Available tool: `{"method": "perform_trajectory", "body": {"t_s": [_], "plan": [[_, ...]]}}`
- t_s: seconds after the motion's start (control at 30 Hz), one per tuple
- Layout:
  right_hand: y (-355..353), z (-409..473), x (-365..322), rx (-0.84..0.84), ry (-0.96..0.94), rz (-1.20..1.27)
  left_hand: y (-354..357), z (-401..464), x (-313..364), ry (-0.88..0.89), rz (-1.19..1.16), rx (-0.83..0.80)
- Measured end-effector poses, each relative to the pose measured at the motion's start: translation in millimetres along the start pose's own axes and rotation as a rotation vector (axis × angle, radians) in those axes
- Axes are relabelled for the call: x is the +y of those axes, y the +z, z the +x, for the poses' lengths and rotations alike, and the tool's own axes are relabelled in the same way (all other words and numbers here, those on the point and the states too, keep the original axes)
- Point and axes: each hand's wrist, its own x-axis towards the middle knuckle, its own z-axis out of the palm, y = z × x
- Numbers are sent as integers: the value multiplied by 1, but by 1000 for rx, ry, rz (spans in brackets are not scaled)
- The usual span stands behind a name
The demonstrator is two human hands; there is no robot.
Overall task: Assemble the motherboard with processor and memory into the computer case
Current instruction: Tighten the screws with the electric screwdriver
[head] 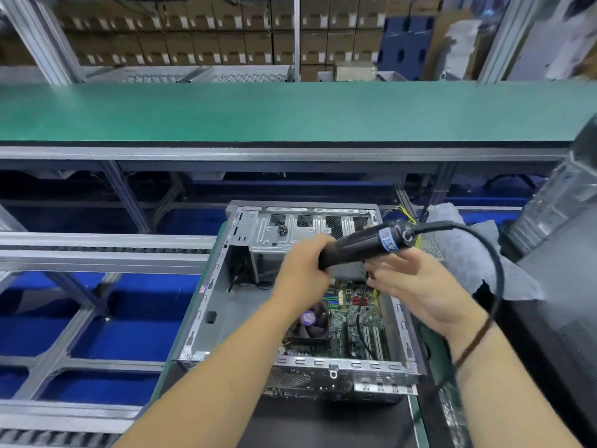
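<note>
So the left hand is wrapped around the front end of the electric screwdriver, fingers curled tight on the black barrel, while the right hand is held loosely open just under and beside the barrel, fingers relaxed, nothing really gripped as far as can be told. The screwdriver's long axis is laid nearly flat, running from the left hand up and rightward to the cord end, so the bit end is hidden behind the left hand and can't be made out. The motherboard is already seated in the computer case, directly below both hands, toward the case's near right side, with the CPU fan just under the left wrist. Probably the tool needs to be tipped upright before any screw gets driven; the left hand is closer to the board.
</note>
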Motion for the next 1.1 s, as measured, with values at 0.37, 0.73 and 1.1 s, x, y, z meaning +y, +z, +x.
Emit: {"method": "perform_trajectory", "body": {"t_s": [0.37,0.73,1.1], "plan": [[23,-13,-43,1090,-888,-545,-21,12,-3,17,481,270],[52,0,43,342,-169,73,-5,13,33,334,340,138],[33,0,42,675,-186,452,35,7,43,418,243,-23]]}}
